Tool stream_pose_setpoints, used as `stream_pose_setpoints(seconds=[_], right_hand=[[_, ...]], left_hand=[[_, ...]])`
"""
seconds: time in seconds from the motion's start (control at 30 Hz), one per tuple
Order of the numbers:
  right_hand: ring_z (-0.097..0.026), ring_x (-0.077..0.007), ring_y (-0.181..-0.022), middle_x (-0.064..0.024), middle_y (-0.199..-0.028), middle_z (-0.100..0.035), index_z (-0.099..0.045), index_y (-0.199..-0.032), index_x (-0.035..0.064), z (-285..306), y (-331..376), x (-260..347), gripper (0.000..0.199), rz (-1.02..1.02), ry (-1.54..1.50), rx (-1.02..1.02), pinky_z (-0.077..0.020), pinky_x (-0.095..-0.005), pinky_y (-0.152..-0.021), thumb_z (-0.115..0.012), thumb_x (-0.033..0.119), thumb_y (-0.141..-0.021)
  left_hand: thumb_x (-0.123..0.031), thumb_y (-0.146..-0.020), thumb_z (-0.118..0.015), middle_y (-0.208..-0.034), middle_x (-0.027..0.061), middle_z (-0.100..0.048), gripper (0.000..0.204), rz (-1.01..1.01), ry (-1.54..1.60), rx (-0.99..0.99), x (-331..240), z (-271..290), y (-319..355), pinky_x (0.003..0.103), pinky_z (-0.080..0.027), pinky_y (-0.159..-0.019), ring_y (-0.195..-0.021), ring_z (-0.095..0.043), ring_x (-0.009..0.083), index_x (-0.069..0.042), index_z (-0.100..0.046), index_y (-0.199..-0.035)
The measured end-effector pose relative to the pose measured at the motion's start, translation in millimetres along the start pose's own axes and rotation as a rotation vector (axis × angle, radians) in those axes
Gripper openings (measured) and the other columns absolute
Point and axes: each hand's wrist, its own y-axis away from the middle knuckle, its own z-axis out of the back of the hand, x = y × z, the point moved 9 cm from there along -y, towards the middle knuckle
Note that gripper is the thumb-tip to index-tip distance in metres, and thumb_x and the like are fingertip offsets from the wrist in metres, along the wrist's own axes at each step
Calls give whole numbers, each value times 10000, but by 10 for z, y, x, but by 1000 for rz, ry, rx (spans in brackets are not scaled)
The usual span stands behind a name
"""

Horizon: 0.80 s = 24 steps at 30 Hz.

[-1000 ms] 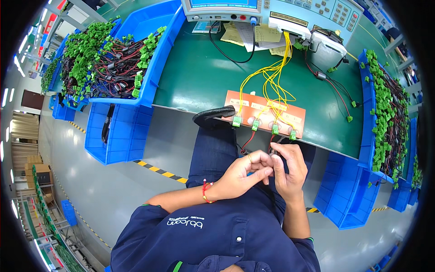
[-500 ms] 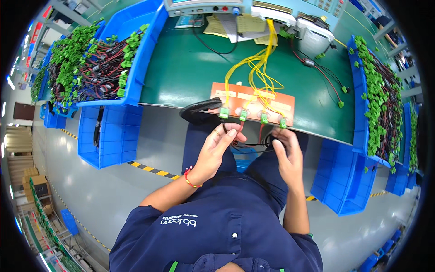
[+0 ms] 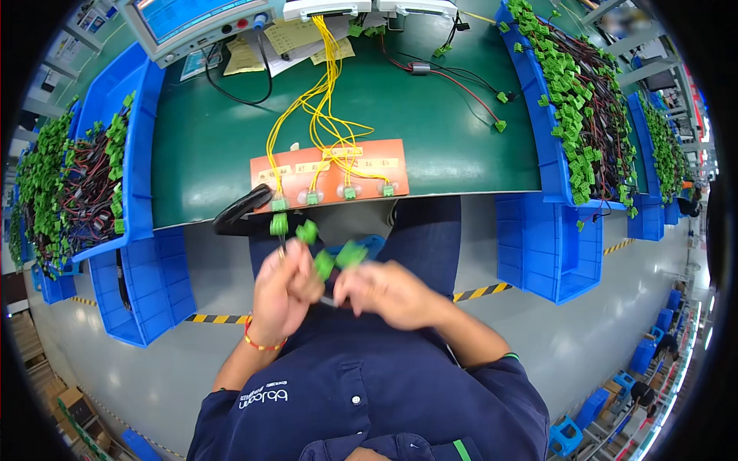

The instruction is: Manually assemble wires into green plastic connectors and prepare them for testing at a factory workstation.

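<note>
My left hand [image 3: 283,296] is closed round the thin wires of a wire harness in front of the table edge. One green connector [image 3: 279,224] of it stands just below the leftmost green socket [image 3: 278,204] of an orange board [image 3: 369,160]; whether they touch I cannot tell. Other green connectors [image 3: 351,253] hang between my hands, blurred. My right hand [image 3: 396,296] has its fingers pinched on the same harness, close beside my left hand. Several green sockets line the board's front edge, with yellow wires [image 3: 315,96] running back from them.
Blue bins of harnesses with green connectors stand on the left [image 3: 138,165] and right [image 3: 530,100]. An instrument with a screen [image 3: 188,23] is at the back left. A loose red and black cable [image 3: 461,81] lies on the green table [image 3: 446,138]. A black object [image 3: 242,211] sticks out at the board's left.
The view has shifted to the right. The connectors have come away from three right-hand board sockets. My right hand has moved left and toward me, beside my left hand.
</note>
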Motion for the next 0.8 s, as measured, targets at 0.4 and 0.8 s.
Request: stream_pose_setpoints(seconds=[0.4, 0.8], right_hand=[[-610, -147, -968, -81, -1053, -671, -638, -1143, -12, 2604, 894, 2086, 297, 74, 1067, -909, -462, -273, -874, -561, 210, -961], [-626, -308, -931, -162, -995, -634, -626, -1158, 100, 4764, 853, 2210, 292, -218, 1682, -844, -487, -389, -879, -630, 155, -871]], left_hand=[[-242, -981, -573, -611, -72, -362, 306, 105, -316, 265, 63, -69, 50, 239, -205, -491, -536, -277, 39, 42, -651, -1067], [-279, -1045, -420, -620, -52, -370, 387, 15, -483, 99, 102, -23, 145, 213, -267, -550, -583, -309, 44, 30, -652, -1061]])
